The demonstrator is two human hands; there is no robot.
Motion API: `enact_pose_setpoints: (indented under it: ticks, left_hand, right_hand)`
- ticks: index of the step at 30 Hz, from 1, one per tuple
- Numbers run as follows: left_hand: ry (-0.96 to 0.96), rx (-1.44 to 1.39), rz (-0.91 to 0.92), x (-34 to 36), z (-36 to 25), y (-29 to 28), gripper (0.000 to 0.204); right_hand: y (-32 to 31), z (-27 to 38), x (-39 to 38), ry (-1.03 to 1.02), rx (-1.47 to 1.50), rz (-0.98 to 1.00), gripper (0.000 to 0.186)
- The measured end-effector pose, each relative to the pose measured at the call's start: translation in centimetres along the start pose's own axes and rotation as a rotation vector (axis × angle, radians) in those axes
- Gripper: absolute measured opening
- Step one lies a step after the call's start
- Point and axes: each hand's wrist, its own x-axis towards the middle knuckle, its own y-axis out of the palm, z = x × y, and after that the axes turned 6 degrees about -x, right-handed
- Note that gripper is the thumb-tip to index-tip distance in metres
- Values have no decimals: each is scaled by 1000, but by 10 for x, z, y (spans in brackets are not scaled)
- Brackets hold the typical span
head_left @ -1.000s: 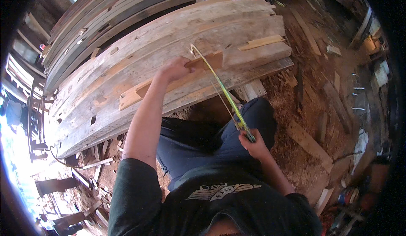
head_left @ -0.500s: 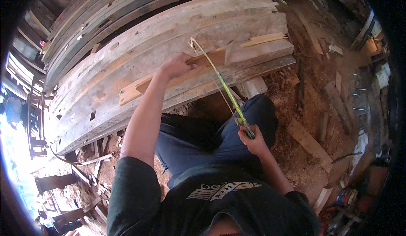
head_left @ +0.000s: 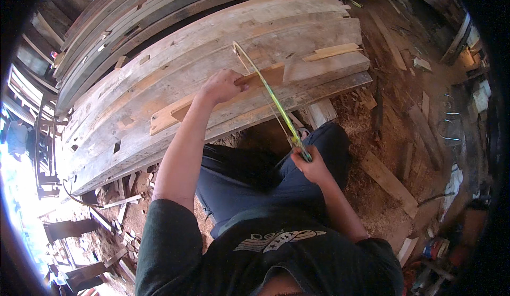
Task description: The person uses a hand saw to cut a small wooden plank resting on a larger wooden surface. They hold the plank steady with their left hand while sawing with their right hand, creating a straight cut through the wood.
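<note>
My right hand (head_left: 311, 165) is wrapped round the handle of a yellow-green bow saw (head_left: 274, 98). The saw's frame slants up and away to the left, and its thin blade crosses a wooden board (head_left: 272, 76) on the workbench. My left hand (head_left: 223, 86) grips that board just left of the blade, fingers curled over its edge. Under my left wrist, a longer pale strip of wood (head_left: 162, 121) lies along the bench. Whether the blade sits in a cut is too small to tell.
The thick-planked workbench (head_left: 127, 97) spans the far side, with long timbers (head_left: 175, 17) stacked behind it. A split wood piece (head_left: 332, 51) lies at its right end. Sawdust and offcuts, including a plank (head_left: 389, 182), cover the floor at right.
The saw has slid forward and left across the board, my right hand moving with it. My left hand stays on the board, nearly still.
</note>
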Motion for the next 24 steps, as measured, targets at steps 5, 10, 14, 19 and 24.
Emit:
enact_pose_setpoints:
  ticks: [5,10,14,19,24]
  left_hand:
    - [-30,-63,-3,6,1,-2,41]
    - [-30,-10,51,2,-5,-7,41]
    - [-33,37,-1,-3,-8,-5,40]
    - [-91,-125,63,3,-7,-14,38]
    - [-72,4,41,-10,-13,-8,39]
  right_hand:
    - [9,-4,0,-24,61,-7,38]
    - [-3,-3,-25,78,-16,-13,36]
    - [7,13,13,-6,22,94,33]
    - [2,-1,-17,-15,14,18,33]
    - [0,5,-28,-23,45,-7,29]
